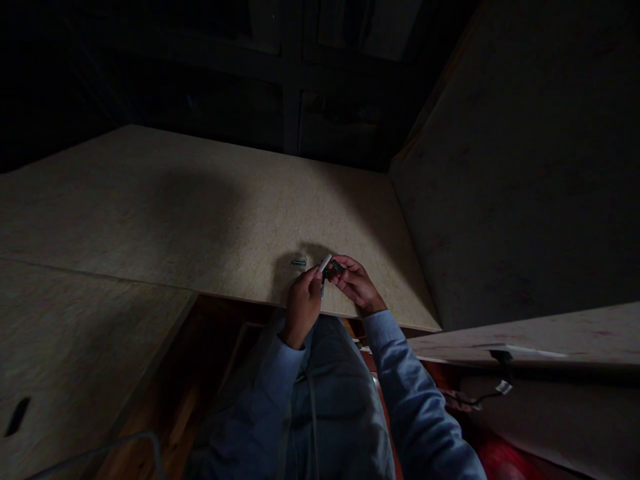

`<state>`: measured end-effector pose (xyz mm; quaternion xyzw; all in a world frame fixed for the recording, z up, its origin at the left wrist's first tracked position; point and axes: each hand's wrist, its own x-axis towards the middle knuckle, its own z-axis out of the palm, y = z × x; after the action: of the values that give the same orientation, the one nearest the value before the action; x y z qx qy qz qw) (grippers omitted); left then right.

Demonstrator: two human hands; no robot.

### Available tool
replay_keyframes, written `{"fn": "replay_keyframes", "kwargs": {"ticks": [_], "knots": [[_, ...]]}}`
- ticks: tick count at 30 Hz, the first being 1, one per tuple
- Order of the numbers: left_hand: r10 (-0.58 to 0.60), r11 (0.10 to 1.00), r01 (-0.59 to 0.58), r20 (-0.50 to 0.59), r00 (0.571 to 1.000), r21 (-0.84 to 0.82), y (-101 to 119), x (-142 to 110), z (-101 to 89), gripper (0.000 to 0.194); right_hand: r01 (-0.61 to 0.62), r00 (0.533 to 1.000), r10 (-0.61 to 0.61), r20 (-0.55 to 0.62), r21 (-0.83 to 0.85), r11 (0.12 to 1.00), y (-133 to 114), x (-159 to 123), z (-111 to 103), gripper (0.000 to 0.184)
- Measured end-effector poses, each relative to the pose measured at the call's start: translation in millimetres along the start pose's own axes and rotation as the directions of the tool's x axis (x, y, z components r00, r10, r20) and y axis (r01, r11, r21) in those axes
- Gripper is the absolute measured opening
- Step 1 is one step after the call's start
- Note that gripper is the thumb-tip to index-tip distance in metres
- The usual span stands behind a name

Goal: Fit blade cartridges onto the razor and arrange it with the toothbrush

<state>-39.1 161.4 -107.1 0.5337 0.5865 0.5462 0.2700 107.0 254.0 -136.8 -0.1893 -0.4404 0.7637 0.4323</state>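
My left hand (304, 299) is closed on a slim white device (325, 262) with a rounded end, held just above the table's front edge. A small dark green battery (337, 267) is pinched in my right hand (356, 283), close beside the white device. Below the device, between my hands, a narrow dark piece (323, 285) shows; whether it is part of the device I cannot tell. On the tabletop, left of my hands, lies another small green battery (299, 263). Dim light hides the finer details.
The pale, marbled table (215, 220) stretches away to the left. A second pale surface (60, 333) adjoins it at the left front. A tall panel (520, 173) rises along the right side, and dark cabinets (290, 87) stand behind. A black cable (480, 402) hangs at lower right.
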Motion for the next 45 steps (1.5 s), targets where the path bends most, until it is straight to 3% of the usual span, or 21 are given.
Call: {"fn": "replay_keyframes", "kwargs": {"ticks": [10, 21, 29, 39, 45], "knots": [[-0.024, 0.999, 0.029, 0.162, 0.987, -0.026, 9, -4, -2.5, 0.039, 0.020, 0.998, -0.020, -0.061, 0.003, 1.000, -1, 0, -1, 0.045], [0.016, 0.999, -0.016, -0.003, 1.000, -0.041, -2, -3, 1.1, 0.039, 0.009, 1.000, -0.009, -0.024, 0.000, 1.000, 1, 0, -1, 0.046], [0.036, 0.990, -0.012, 0.169, 0.985, -0.144, 0, -4, 3.7, 0.044, 0.036, 0.993, -0.036, -0.111, -0.004, 0.999, -3, -1, 0, 0.048], [0.008, 0.999, -0.008, -0.009, 1.000, -0.038, -3, -5, 5.3, 0.042, 0.015, 0.999, -0.015, -0.036, 0.001, 1.000, 2, -1, -4, 0.047], [0.056, 0.994, -0.041, 0.145, 0.988, -0.102, 4, -6, 3.3, 0.042, 0.037, 0.998, -0.036, -0.057, 0.014, 0.999, -1, -1, -4, 0.050]]}}
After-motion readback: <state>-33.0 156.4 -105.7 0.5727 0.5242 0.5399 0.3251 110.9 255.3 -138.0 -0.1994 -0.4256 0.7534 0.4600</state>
